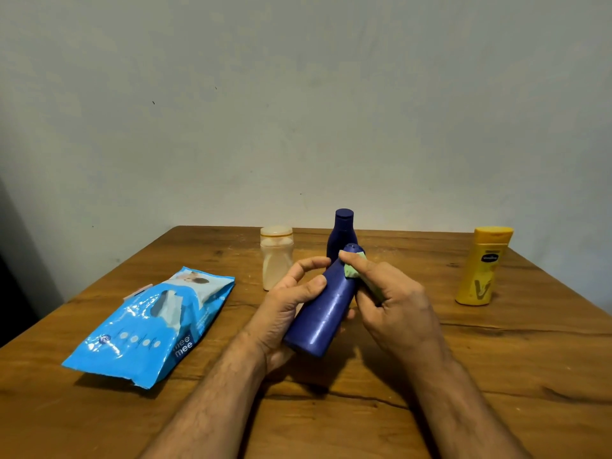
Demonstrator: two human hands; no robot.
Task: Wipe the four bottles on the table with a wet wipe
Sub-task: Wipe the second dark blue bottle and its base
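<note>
The right hand (394, 303) hides most of the green wipe (351, 272); the held blue bottle (326, 309) covers the rear dark bottle's (342, 231) base.

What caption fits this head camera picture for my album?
Left hand holds a blue bottle while right hand rubs it with a green wipe.

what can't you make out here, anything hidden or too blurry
Head view only:
- Rear blue bottle: lower body hidden behind the held blue bottle and fingers.
- Wipe: mostly hidden under the right hand.
- Left hand: palm hidden by the bottle.
- Yellow bottle: label too blurred to read.
- Pack: small print illegible.
</note>
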